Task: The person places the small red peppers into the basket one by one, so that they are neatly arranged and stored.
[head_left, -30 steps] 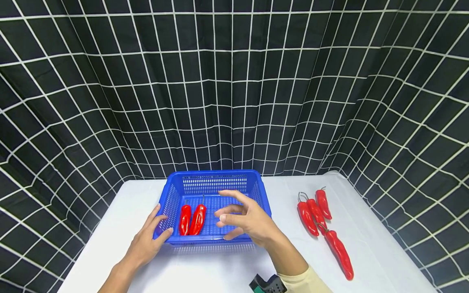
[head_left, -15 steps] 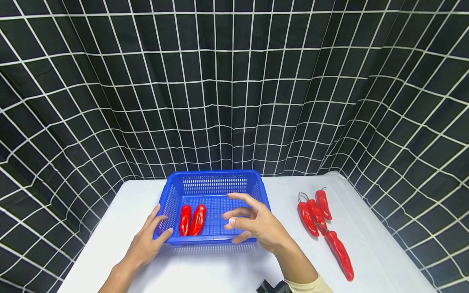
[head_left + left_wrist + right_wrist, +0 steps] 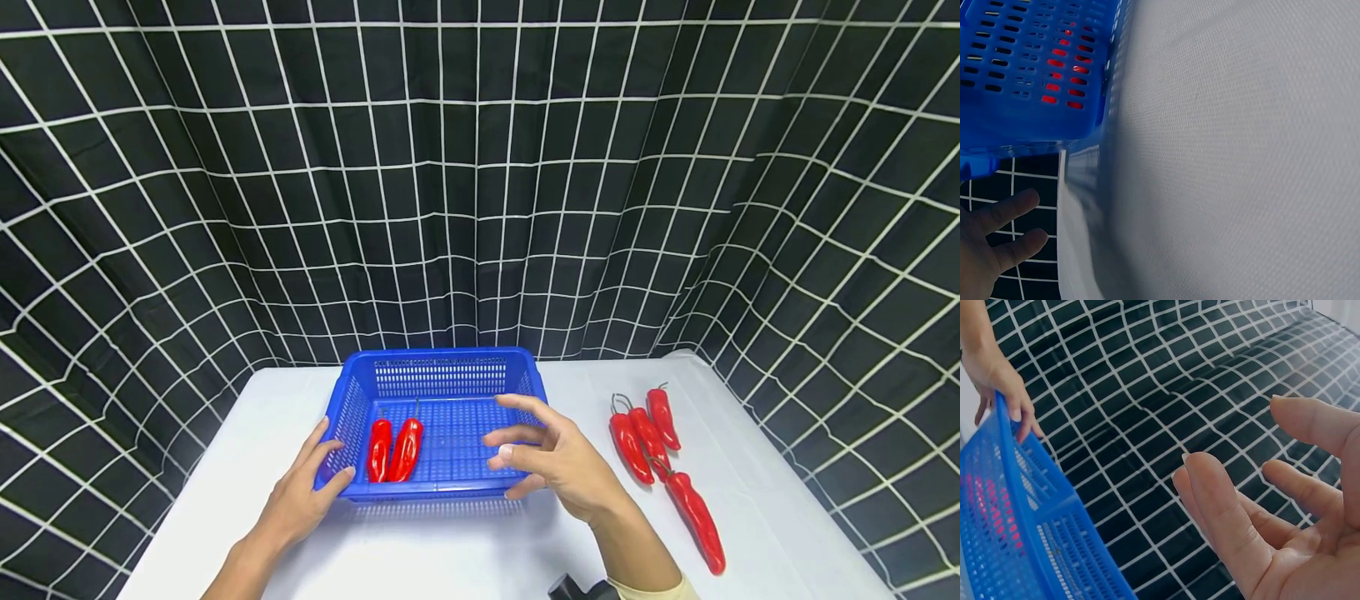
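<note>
Right hand (image 3: 568, 457), released and holding nothing, its fingers apart and loosely bent; in the head view it overlaps the right near corner of the basket (image 3: 450, 487), while the right wrist view shows a gap between the two. Left hand (image 3: 296, 496) at the basket's left near corner, touching the rim with fingers spread; whether it pinches the rim or merely rests there cannot be told.

Within the basket, towards its left near corner, two peppers (image 3: 405, 450) lie side by side, stems towards the far wall; their red shows through the slots in both wrist views. To the right, well apart from the basket, four peppers (image 3: 696, 523) lie on the white table (image 3: 465, 562); three are grouped with stems pointing away from the person, the fourth nearer, its stem reaching the tip of the middle one. Behind stands a dark gridded curtain (image 3: 457, 192).

Handling, as judged by eye: the peppers appear light and glossy, hence apt to slip or roll; their firmness cannot be told; the thick middle, taken crosswise between thumb and fingers, offers the surest hold, the thin stems a poor one; the basket seems light and slightly flexible, best held by its rim.
</note>
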`<state>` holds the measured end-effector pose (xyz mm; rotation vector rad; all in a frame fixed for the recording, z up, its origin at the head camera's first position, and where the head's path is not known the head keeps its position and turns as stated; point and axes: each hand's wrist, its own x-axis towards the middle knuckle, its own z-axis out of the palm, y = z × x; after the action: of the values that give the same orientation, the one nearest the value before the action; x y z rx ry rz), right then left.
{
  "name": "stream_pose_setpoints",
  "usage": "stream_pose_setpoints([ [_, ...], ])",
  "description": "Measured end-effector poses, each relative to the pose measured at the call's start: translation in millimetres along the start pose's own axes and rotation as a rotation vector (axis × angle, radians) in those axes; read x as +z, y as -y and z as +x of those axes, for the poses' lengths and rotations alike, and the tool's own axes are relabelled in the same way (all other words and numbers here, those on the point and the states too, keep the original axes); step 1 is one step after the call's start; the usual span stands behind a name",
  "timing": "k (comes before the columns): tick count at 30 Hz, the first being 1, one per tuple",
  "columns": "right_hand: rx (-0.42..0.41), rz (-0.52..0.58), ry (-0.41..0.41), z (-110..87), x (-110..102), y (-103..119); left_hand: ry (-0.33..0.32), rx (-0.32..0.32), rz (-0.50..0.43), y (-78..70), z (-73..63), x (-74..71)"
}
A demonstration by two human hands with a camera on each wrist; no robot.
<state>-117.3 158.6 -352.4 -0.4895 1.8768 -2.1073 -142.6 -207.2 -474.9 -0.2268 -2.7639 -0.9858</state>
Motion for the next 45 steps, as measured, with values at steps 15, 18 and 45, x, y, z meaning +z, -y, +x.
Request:
stream_pose_setpoints([
  [15,-0.009,-0.009,-0.037,-14.2,-19,1,0.001,-0.002,0.002,0.4,0.7,0.4],
  [18,-0.006,-0.010,-0.055,-18.1,-24,1,0.004,-0.006,0.006,0.2,0.2,0.4],
  [45,0.030,-0.101,-0.230,-44.3,-63,1,0.003,-0.001,0.005,0.0,0.3,0.1],
])
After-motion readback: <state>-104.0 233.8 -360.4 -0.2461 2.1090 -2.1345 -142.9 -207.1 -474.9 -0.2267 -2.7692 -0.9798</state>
